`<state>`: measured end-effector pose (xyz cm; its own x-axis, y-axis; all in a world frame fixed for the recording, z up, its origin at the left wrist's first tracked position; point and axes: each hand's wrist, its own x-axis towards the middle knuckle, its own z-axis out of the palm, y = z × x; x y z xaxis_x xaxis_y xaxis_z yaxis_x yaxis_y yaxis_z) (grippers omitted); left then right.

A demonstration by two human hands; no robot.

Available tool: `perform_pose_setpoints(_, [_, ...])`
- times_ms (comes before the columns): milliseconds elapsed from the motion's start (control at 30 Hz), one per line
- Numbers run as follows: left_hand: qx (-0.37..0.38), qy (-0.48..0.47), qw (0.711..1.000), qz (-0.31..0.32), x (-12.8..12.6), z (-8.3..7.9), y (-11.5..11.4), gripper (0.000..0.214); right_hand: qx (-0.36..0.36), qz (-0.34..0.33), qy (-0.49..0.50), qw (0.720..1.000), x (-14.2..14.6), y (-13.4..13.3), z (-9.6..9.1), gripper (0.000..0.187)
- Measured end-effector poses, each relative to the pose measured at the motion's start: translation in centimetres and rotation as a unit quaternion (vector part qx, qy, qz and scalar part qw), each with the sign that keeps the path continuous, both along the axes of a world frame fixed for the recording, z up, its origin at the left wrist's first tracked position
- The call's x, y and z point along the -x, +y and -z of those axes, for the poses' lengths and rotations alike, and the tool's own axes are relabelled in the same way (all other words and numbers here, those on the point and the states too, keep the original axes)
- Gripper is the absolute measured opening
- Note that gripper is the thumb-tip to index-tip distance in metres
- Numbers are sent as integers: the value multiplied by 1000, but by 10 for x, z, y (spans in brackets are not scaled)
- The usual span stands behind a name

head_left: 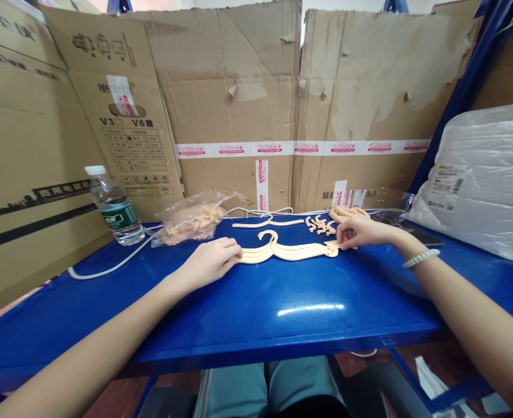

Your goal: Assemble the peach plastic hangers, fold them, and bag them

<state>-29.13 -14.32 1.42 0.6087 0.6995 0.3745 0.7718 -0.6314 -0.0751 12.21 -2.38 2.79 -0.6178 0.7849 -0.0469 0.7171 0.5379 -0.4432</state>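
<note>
A cream plastic hanger point(289, 251) lies flat on the blue table point(256, 302), its hook pointing away from me. My left hand point(213, 259) rests curled at the hanger's left end, fingers closed on its tip. My right hand point(361, 232) pinches the hanger's right end; a white bead bracelet circles that wrist. Just behind lie a second thin hanger piece point(268, 222) and several small cream hooks point(320, 224).
A clear bag of cream parts point(191, 219) and a water bottle point(115, 206) stand at the back left, with a white cable point(108, 268) running past. Cardboard boxes point(239, 98) wall the back and left. A white plastic-wrapped bundle point(483, 174) sits at right.
</note>
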Motion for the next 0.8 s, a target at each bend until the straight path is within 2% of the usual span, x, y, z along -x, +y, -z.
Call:
perform_pose_setpoints(367, [-4,-8,1000,-14,1,-3,-2,10,-12,-6,13,1000,5,-9,-6,31])
perform_pose_setpoints(467, [-6,-9,1000,-17,1,-3,-2,10,-49,10,9,999,7,-10,-9,32])
perform_pose_setpoints(633, [-12,-7,1000,-24,2,-3,-1,9,-150,27,-10,988,8,-11,-12,31])
perform_pose_setpoints(800, [-15,0,999,-35,3,-2,0,8,-178,29,-10,984,10,-12,-11,34])
